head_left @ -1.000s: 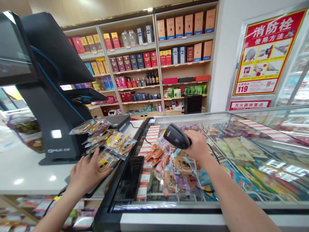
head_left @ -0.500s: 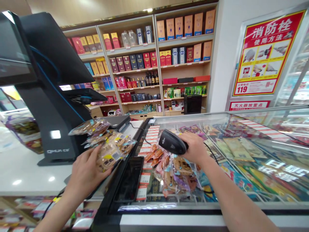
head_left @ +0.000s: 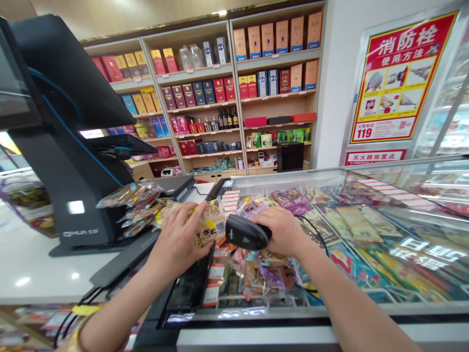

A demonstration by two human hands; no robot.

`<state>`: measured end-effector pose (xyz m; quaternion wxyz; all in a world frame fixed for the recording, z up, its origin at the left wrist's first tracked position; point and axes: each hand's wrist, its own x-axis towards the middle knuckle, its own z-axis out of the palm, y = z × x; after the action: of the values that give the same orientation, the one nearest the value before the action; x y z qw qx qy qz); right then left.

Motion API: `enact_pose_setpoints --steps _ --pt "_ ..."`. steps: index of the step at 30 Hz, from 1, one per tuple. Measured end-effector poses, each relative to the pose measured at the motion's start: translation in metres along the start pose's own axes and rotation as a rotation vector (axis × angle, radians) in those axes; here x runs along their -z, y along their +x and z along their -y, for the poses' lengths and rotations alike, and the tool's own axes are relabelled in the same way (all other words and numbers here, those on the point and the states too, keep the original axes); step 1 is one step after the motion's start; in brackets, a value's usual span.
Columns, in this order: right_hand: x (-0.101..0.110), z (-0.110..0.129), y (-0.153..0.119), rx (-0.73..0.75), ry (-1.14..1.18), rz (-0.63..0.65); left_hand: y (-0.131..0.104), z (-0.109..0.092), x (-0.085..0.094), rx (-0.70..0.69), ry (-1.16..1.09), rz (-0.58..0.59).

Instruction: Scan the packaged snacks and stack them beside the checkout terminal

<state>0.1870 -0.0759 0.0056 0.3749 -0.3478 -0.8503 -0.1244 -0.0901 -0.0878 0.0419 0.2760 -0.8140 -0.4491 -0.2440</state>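
My left hand (head_left: 179, 234) holds clear snack packets (head_left: 210, 224) with yellow labels over the freezer's left edge. Wrapped round the handle of a black barcode scanner (head_left: 246, 232), my right hand (head_left: 282, 230) has the scanner's head turned left, close to those packets. More wrapped snacks (head_left: 269, 276) lie on the glass below the scanner. Another heap of packets (head_left: 141, 205) sits beside the black stand at the left. A black phone (head_left: 188, 288) lies on the freezer's dark edge, partly under my left forearm.
A black monitor stand (head_left: 78, 195) rises from the white counter (head_left: 25, 274) at the left. The glass-topped freezer (head_left: 366, 303) with packs inside spans the right. Shelves of boxes (head_left: 198, 71) stand behind. The scanner's cable (head_left: 317, 227) runs behind my right hand.
My left hand has moved right from the packet heap, with packets in its grip. The scanner in my right hand has shifted slightly left and down, nearer to them.
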Motion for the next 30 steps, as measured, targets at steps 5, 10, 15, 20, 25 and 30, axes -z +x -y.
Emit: enact_pose_setpoints --steps 5,10,15,20,25,30 --pt "0.002 0.001 0.002 -0.006 -0.025 0.017 0.0 0.0 0.002 -0.009 -0.004 -0.007" --pt "0.002 -0.009 -0.002 -0.043 -0.025 -0.21 0.0 -0.005 0.001 0.063 -0.195 -0.01" --pt "0.003 -0.027 -0.009 -0.191 -0.089 -0.5 0.009 -0.033 -0.02 0.132 -0.503 0.053" --pt "0.003 -0.036 -0.014 -0.246 -0.108 -0.571 0.034 -0.072 -0.05 0.112 -0.703 0.114" --pt "0.002 -0.039 -0.015 -0.236 -0.128 -0.55 0.043 -0.09 -0.069 0.093 -0.803 0.121" --pt "-0.001 -0.04 -0.016 -0.213 -0.149 -0.523 0.02 -0.075 -0.067 0.135 -0.755 0.085"
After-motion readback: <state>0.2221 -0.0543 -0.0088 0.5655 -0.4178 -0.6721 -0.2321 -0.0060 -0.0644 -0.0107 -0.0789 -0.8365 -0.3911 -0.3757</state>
